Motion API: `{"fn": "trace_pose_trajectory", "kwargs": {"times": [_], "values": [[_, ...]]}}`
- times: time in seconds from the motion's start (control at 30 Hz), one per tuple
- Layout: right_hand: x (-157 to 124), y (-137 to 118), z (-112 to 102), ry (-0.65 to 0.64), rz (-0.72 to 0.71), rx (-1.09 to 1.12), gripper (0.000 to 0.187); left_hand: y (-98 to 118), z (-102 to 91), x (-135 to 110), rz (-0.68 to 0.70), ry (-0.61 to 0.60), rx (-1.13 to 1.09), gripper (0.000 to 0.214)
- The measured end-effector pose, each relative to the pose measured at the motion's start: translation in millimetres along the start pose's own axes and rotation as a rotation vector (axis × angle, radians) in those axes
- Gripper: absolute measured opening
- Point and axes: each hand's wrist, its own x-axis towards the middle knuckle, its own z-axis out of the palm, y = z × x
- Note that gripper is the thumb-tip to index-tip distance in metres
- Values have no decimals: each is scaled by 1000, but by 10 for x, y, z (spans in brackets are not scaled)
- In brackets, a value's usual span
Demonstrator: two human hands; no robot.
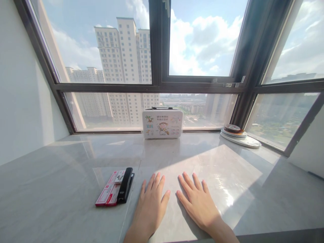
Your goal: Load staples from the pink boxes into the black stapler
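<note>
Palm down on the grey marbled sill (76,162), my left hand (152,202) lies with its fingers spread and nothing in it. My right hand (197,202) rests flat beside it, fingers apart and likewise holding nothing; a gap separates the two thumbs. Just left of my left hand is a black stapler (125,187), pointing away from me. Against its left side lie red-and-white packets (105,195), and a small white box with a staple picture (118,177) is at their far end. Neither hand touches these things.
A white case (162,124) with cartoon prints stands upright against the window at the back. Stacked round plates or discs (234,131) sit in the far right corner. Dark window frames (157,88) border the sill, a white wall (22,84) rises at left.
</note>
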Motion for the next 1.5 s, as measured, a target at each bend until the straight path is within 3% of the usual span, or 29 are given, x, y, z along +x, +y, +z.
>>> {"fn": "trace_pose_trajectory", "kwargs": {"times": [1.5], "values": [[-30,37,27,2,19,30,62,-36,9,-47,16,28,-52,49]]}}
